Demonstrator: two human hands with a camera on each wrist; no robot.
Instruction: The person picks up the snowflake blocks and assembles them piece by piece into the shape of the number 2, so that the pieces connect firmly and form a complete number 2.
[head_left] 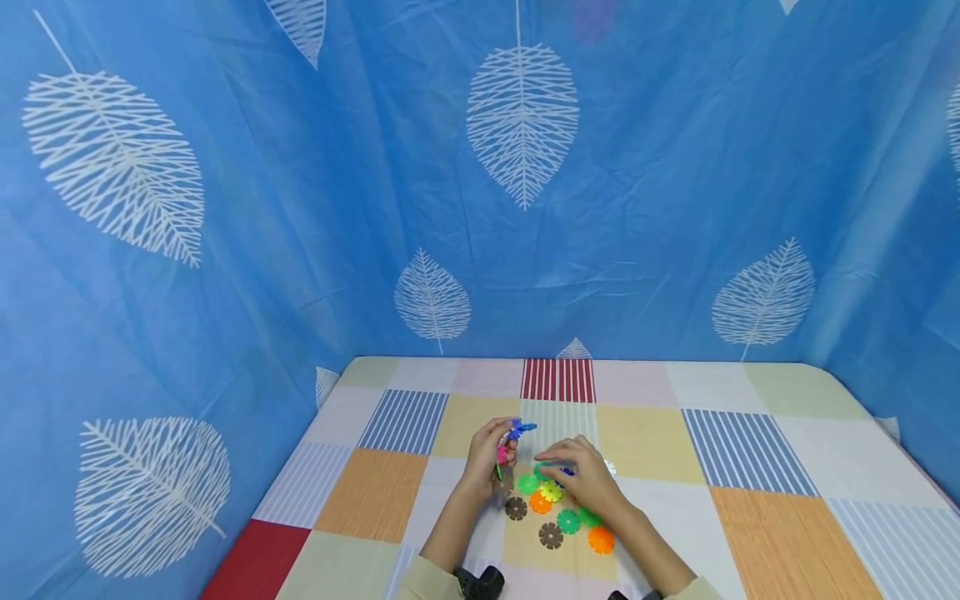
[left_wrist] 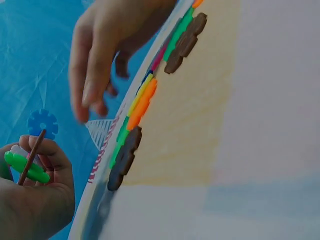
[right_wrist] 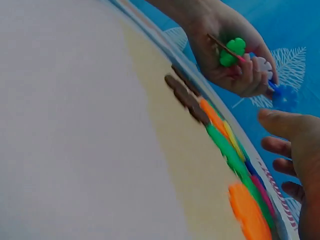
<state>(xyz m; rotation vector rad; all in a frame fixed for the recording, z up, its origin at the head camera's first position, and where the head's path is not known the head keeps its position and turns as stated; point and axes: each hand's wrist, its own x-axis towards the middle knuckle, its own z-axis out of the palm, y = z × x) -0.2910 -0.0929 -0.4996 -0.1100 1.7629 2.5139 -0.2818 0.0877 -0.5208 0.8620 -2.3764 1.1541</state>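
Observation:
My left hand [head_left: 482, 460] grips a joined cluster of notched plastic snowflake discs above the table. A blue disc [head_left: 517, 428] sticks out past the fingertips, and a pink disc [head_left: 502, 454] shows below it. Both wrist views also show a green disc [right_wrist: 233, 52], a brown disc [left_wrist: 33, 155] seen edge-on, and a white disc [right_wrist: 263, 67] partly covered by the fingers. To the right, my right hand [head_left: 587, 477] hovers above the loose discs, its fingers apart and slightly bent, with nothing held.
Loose discs lie in a patch between and below the hands: brown [head_left: 551, 536], orange [head_left: 601, 539], yellow [head_left: 551, 491], green [head_left: 568, 522] and several others. A patchwork cloth [head_left: 375, 492] covers the table. Blue leaf-print curtains [head_left: 637, 208] hang behind and at the sides.

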